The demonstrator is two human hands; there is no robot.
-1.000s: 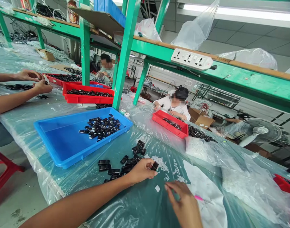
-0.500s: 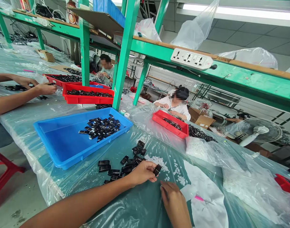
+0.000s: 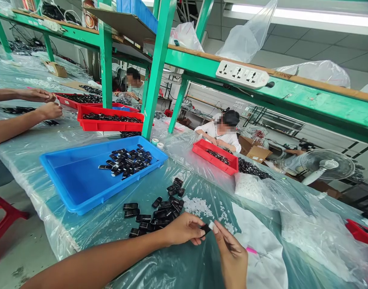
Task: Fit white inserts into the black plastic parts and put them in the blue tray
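My left hand [image 3: 186, 229] pinches a small black piece [image 3: 206, 229] above the plastic-covered table. Against its right end, my right hand [image 3: 230, 249] holds a small white piece [image 3: 211, 225] between thumb and fingertips. Behind and left of my left hand lies a pile of black pieces [image 3: 161, 214]. Small white bits [image 3: 198, 206] are scattered just beyond my hands. A blue tray [image 3: 78, 176] with more black pieces at its right side stands farther back on the left.
Green shelf posts [image 3: 156, 72] rise from the table [image 3: 111, 233]. Red bins [image 3: 111, 126] stand behind the blue tray; another red bin [image 3: 215, 156] sits near a person in white. Another person's hands are at far left. A white sheet [image 3: 262, 249] with a pink-handled tool [image 3: 251, 250] lies at right.
My right hand has risen from the table and now meets the black piece with a white piece in its fingertips. My left hand has shifted slightly right and down. The hands at far left moved together.
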